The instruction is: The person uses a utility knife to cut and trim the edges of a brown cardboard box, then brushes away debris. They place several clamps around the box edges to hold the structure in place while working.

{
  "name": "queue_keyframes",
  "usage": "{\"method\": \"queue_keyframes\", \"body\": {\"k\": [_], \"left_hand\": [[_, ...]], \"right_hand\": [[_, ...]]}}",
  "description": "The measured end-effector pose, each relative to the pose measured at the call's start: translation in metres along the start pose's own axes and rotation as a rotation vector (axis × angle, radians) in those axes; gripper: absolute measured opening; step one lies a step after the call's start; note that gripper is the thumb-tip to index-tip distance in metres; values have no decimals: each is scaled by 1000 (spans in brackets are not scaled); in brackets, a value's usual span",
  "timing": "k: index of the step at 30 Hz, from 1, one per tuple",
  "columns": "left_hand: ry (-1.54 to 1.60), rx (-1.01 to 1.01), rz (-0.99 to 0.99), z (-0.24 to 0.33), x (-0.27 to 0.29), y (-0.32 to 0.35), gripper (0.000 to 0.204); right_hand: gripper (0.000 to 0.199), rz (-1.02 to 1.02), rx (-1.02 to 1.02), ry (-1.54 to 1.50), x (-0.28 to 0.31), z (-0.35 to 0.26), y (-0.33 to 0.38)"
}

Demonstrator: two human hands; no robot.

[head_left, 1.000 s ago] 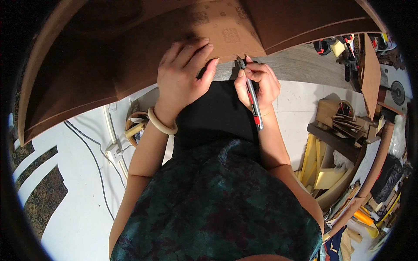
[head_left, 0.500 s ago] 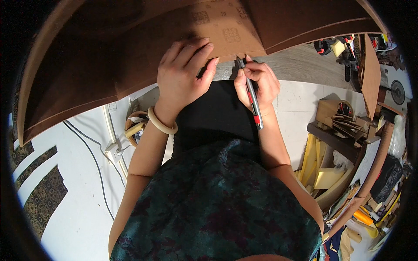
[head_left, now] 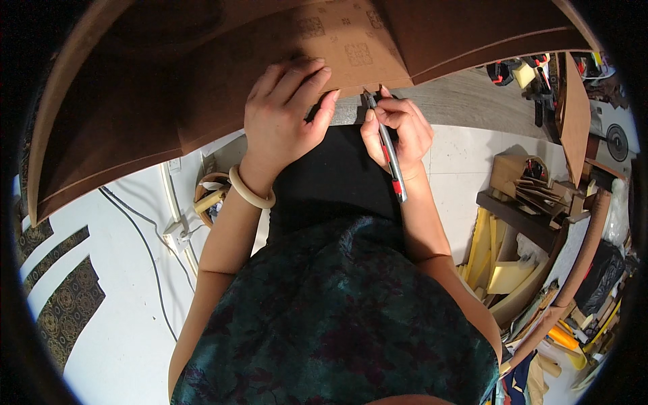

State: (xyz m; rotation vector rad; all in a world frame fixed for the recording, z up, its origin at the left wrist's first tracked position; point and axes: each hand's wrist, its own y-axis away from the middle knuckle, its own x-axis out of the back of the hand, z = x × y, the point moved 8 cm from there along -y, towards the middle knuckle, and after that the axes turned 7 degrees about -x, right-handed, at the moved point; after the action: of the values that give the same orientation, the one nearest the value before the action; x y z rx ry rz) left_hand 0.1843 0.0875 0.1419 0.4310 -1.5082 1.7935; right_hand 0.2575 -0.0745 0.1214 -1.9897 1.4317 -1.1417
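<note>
Left hand is just resting on the brown panel, fingers loosely bent, nothing clenched, thumb by the panel's near edge. Right hand has a slim silver-and-red tool gripped kinda like a pen, tip right at the panel's near edge. Some grey wood-grain surface pokes out beside the panel.
</note>
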Motion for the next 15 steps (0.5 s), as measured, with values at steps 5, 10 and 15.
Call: {"method": "queue_keyframes", "body": {"k": [5,10,15], "left_hand": [[11,-7,7,0,0,0,32],[13,-7,5,0,0,1,32],[16,-2,7,0,0,1,32]], "right_hand": [[22,-11,-6,-12,0,0,-1],[22,-9,-1,-23,0,-2,-1],[22,4,-14,-4,1,2,1]]}}
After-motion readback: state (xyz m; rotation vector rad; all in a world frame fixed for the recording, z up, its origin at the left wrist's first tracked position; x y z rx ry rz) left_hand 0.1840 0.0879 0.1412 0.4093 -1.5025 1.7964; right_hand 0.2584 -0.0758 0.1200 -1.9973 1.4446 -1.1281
